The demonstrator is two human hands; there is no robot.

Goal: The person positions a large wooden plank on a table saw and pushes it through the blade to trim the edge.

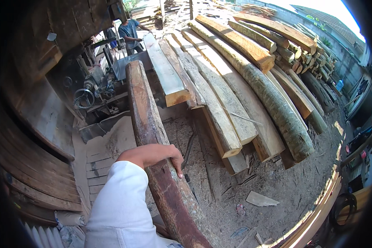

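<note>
A long log [146, 118], reddish-brown on its flattened top with rough bark along the sides, runs from just below me away towards the sawing machinery. My left arm, in a white sleeve, reaches across it from the left. My left hand [173, 158] is closed over the log's right edge, its fingers bent down against the bark. The log's near end drops out of the lower edge of the view. My right hand does not show.
Right of the log lie sawn beams [169, 74] and a round, bark-covered log [273, 101]. A machine with a handwheel [84, 98] stands at far left. Beyond it a person in a blue shirt [129, 33] stands by a beam. A wood offcut [261, 199] lies on the sawdust-strewn ground.
</note>
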